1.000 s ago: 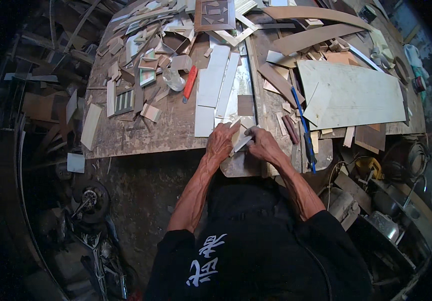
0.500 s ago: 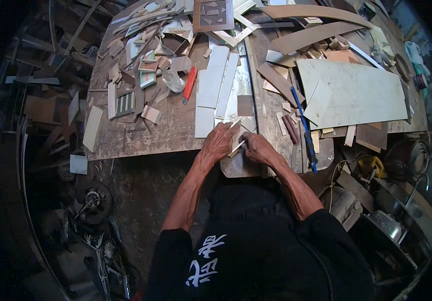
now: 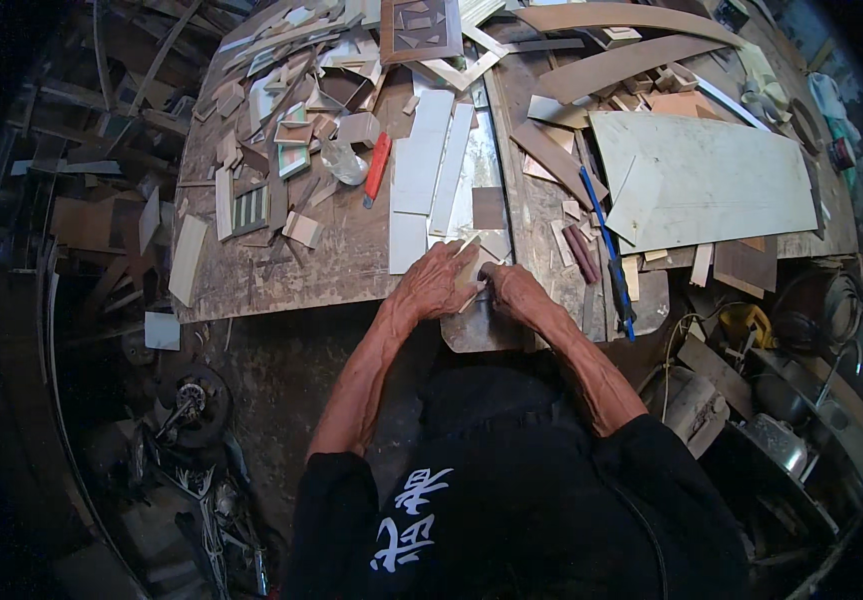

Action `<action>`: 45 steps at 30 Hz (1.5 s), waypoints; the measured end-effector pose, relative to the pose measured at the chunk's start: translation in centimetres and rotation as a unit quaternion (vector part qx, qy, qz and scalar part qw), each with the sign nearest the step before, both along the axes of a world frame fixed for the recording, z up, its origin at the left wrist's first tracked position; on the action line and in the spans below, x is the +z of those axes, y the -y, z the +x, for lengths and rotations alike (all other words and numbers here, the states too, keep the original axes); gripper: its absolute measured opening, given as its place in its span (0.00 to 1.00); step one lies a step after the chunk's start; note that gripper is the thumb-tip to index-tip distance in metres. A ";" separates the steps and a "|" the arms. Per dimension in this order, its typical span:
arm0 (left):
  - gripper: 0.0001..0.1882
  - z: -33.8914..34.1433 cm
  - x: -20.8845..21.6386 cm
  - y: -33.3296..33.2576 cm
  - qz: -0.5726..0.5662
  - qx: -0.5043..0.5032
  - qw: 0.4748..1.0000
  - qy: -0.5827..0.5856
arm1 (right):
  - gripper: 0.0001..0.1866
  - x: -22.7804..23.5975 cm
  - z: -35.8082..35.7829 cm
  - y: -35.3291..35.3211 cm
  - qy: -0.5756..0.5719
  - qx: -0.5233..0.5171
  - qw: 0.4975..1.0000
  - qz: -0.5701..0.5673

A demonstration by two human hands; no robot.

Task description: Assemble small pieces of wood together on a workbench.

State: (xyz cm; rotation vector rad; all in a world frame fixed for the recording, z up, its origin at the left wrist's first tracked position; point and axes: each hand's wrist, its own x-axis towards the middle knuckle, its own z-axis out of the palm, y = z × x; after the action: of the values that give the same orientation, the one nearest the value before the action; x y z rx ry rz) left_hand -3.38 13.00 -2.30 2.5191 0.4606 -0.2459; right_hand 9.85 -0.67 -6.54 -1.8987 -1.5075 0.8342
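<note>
At the workbench's front edge, my left hand point(image 3: 438, 281) is closed round a small, thin piece of pale wood point(image 3: 467, 244), whose ends stick out past the fingers. Just to its right, my right hand point(image 3: 515, 293) has its fingers curled, the thumb close to the wood; what they grip, if anything, is hidden. Directly beyond the hands lie a pale wood block point(image 3: 494, 243) and a square brown piece point(image 3: 489, 209). Long white boards point(image 3: 419, 178) extend away from my left hand.
On the bench point(image 3: 336, 278), a red utility knife point(image 3: 377, 170) lies left of the white boards, among many wood offcuts. To the right are a blue-and-black long tool point(image 3: 606, 245), dark red sticks point(image 3: 581, 254) and a large pale panel point(image 3: 711, 180). A wheel point(image 3: 191, 400) stands at lower left.
My left hand and forearm have shifted slightly left, and the pale wood in the fingers has tilted a little. My right hand stays nearly in place.
</note>
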 end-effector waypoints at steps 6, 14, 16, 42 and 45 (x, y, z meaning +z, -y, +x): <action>0.40 -0.5 -1.2 -0.5 0.018 -0.029 0.999 0.007 | 0.12 0.2 -0.3 0.0 0.012 -0.007 1.000 -0.013; 0.39 -0.5 -0.6 -0.3 0.026 -0.035 0.999 0.010 | 0.11 0.1 -0.3 0.1 0.005 -0.013 1.000 -0.006; 0.39 -0.4 -0.3 -0.2 0.026 -0.036 0.999 0.008 | 0.11 0.3 -0.3 0.1 -0.014 -0.017 1.000 -0.020; 0.41 -0.4 0.0 -0.2 0.008 -0.023 1.000 -0.012 | 0.21 5.4 0.5 1.2 -0.003 -0.100 0.994 -0.043; 0.41 -0.7 -0.3 -0.2 0.016 -0.021 1.000 -0.007 | 0.20 5.6 2.2 1.5 0.047 -0.172 0.984 -0.001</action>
State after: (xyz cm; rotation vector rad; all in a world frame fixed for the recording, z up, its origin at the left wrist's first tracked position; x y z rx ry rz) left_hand -4.12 13.20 -2.61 2.5617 0.4213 -0.2737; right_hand 12.07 -2.16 -0.92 -2.1437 -1.1796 0.5942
